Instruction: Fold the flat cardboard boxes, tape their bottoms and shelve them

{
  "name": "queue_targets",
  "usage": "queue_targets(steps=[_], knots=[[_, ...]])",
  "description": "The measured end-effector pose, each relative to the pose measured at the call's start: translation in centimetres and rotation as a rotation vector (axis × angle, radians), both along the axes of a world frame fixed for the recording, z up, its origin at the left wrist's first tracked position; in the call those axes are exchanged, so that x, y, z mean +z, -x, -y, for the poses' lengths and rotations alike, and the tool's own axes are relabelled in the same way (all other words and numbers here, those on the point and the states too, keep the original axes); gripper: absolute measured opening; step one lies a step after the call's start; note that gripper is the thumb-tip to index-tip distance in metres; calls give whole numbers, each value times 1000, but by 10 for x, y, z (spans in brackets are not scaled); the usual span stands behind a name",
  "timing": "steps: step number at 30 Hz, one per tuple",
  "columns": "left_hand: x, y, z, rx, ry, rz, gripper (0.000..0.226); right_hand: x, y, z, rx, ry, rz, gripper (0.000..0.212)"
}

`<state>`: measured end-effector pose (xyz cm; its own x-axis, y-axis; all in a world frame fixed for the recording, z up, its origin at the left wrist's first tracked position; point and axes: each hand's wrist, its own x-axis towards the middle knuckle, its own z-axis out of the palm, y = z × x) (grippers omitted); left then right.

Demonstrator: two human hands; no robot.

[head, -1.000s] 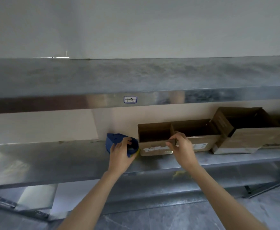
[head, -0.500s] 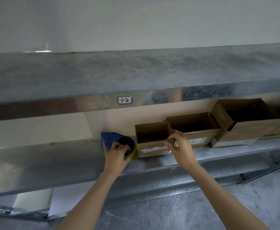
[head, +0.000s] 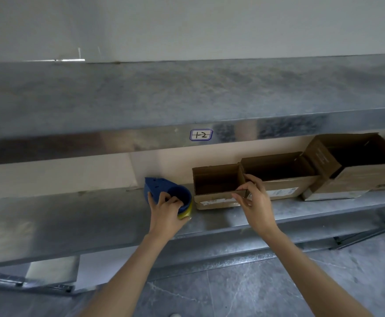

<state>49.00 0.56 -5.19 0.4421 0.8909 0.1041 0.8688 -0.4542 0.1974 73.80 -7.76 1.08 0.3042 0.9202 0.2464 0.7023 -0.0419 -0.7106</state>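
So the person's at a metal rack with both arms reaching to the middle shelf (head: 72, 225). The right hand (head: 256, 202) has the small cardboard box (head: 216, 181) by its front right corner. The thumb is on the outside face and the fingers (head: 254, 180) are hooked over the rim, so a narrow pinch closed on cardboard. That box sits upright on the shelf with its top open and a pale label strip on the front. Its right wall is right up against the second box (head: 278, 172), which is wider and also open, though I can't tell if they actually touch. Past that is the third box (head: 356, 170), the biggest, sitting at an angle with its opening tipped toward the room.

The left hand (head: 166, 211) grips the blue tape dispenser (head: 158, 187), with its fingers (head: 172, 199) curled into the round blue part. A yellowish tape roll (head: 184, 214) peeks out under the palm. The dispenser is down on the same shelf, just left of the small box with a sliver of gap between them.

The upper shelf (head: 187, 92) has a little sticker (head: 201, 135) on its front edge that reads something like "1-2". Grey marbled floor (head: 255, 284) below
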Motion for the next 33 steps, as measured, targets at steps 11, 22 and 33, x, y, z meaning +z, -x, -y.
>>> queue_targets(steps=[11, 22, 33], knots=[[0, 31, -6, 44, 24, -16, 21, -9, 10, -1, -4, 32, -31, 14], [8, 73, -11, -16, 33, 1, 33, -23, 17, -26, -6, 71, -35, 13], [27, 70, 10, 61, -85, 183, 39, -13, 21, -24, 81, 98, 31, 50]])
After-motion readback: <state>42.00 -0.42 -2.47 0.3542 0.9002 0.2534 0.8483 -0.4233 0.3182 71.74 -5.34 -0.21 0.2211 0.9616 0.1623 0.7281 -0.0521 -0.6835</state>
